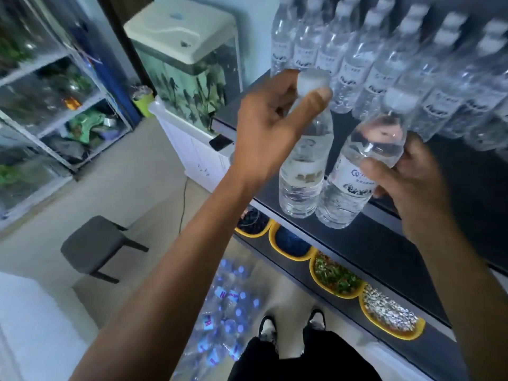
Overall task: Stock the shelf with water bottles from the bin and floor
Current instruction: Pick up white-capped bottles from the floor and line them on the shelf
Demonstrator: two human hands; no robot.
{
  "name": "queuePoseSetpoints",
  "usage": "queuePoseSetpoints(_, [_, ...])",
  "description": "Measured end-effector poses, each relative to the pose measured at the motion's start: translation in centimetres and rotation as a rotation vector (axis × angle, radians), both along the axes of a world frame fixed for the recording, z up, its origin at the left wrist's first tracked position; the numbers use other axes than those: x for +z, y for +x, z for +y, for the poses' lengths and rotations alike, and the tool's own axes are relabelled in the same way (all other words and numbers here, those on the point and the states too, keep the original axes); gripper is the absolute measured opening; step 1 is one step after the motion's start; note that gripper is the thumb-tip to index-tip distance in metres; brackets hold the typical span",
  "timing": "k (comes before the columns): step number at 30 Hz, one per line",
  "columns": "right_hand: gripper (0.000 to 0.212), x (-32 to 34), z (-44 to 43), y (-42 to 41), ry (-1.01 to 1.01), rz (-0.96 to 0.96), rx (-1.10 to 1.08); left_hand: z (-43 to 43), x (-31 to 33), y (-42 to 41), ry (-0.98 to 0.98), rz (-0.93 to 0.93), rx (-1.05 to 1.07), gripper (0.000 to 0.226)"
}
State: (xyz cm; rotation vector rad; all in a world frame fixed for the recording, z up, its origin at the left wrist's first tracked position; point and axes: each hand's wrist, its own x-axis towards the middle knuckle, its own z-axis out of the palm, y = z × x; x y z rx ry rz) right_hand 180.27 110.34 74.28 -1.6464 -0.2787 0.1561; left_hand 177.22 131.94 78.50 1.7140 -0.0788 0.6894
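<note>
Being held at the front edge of the shelf, one bottle is pinched by its cap in the left hand and a tilted second bottle is gripped round its body by the right hand, so either could be tipped off that edge if released early.

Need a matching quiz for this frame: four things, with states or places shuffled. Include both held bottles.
Things:
1. left bottle in the left hand
2. right bottle in the right hand
3. stool
4. wrapped bottles

States or places:
A. lying on the floor by the shoes
B. gripped round the body, tilted
C. pinched at the cap
D. grey, standing on the floor to the left

Pairs: 1-C, 2-B, 3-D, 4-A
</note>
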Motion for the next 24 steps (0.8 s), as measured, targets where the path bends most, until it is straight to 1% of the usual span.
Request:
queuePoseSetpoints(2, [0.033, 0.7, -3.5, 0.9, -0.009, -0.02, -0.073, -2.9, 0.8, 2.4, 0.027, -0.008, -0.093, 0.014])
queuePoseSetpoints(6, [0.036, 1.0, -10.7, 2.3, -0.04, -0.044, -0.193, -9.8, 1.1, 6.5, 0.061, 0.001, -0.23, 0.027])
queuePoseSetpoints(8, [0.038, 0.8, -14.0, 2.9, -0.04, -0.048, -0.257, -13.1, 0.9, 8.2, 0.073, 0.019, -0.302, 0.018])
queuePoseSetpoints(10, [0.038, 0.3, -17.0, 3.5, -0.042, -0.049, -0.319, -16.2, 0.3, 10.0, 0.1, 0.039, -0.352, 0.018])
queuePoseSetpoints(11, [0.042, -0.1, -18.4, 3.8, -0.047, -0.047, -0.346, -17.8, -0.2, 10.8, 0.117, 0.056, -0.369, 0.021])
queuePoseSetpoints(13, [0.058, -1.0, -21.1, 4.4, -0.041, -0.046, -0.381, -20.7, -1.1, 12.6, 0.115, 0.106, -0.417, 0.025])
queuePoseSetpoints(14, [0.067, -1.5, -22.4, 4.8, -0.038, -0.043, -0.394, -22.0, -1.5, 13.3, 0.117, 0.12, -0.437, 0.024])
queuePoseSetpoints(16, [0.073, -2.4, -24.4, 5.5, -0.03, -0.046, -0.408, -24.2, -2.4, 14.6, 0.153, 0.121, -0.444, 0.02])
queuePoseSetpoints(18, [0.068, -3.5, -26.0, 6.3, -0.004, -0.065, -0.417, -25.9, -3.2, 15.6, 0.2, 0.116, -0.461, 0.015])
queuePoseSetpoints(21, [0.052, -4.4, -26.9, 7.3, 0.03, -0.085, -0.439, -27.5, -3.9, 17.1, 0.255, 0.128, -0.468, 0.028])
queuePoseSetpoints(22, [0.05, -4.5, -27.1, 7.5, 0.027, -0.102, -0.435, -27.9, -4.0, 17.5, 0.273, 0.124, -0.476, 0.03])
queuePoseSetpoints(24, [0.056, -5.1, -27.0, 7.6, -0.008, -0.136, -0.449, -28.6, -4.0, 17.9, 0.285, 0.132, -0.506, 0.028])
